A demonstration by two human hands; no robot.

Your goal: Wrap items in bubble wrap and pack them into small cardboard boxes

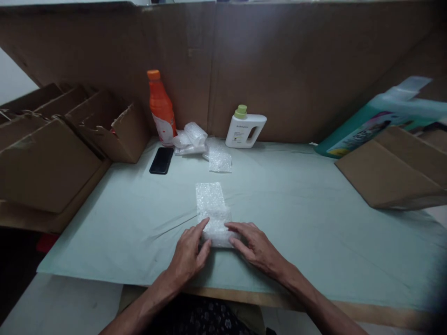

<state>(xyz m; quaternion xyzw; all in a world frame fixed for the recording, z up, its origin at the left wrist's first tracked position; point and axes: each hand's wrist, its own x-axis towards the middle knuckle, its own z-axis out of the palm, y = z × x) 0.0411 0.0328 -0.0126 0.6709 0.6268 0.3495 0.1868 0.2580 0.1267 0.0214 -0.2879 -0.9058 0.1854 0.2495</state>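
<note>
A strip of clear bubble wrap (211, 197) lies on the pale green cloth (296, 223), its near end rolled or folded into a thick bundle. My left hand (190, 249) grips the left end of that bundle, thumb on the near side and fingers over the top. At the right end, my right hand (254, 246) holds it the same way, thumb and forefinger around the edge. Whatever may be inside the bundle cannot be made out. Farther back lie a flat piece of bubble wrap (220, 160) and a crumpled heap of bubble wrap (192, 137).
A black phone (161, 160), an orange bottle (161, 109) and a white bottle with a green cap (245, 130) are at the back. Cardboard boxes (52, 163) stand left. On the right, a teal jug (363, 123) leans behind another cardboard box (394, 167). A cardboard wall (279, 70) closes the back.
</note>
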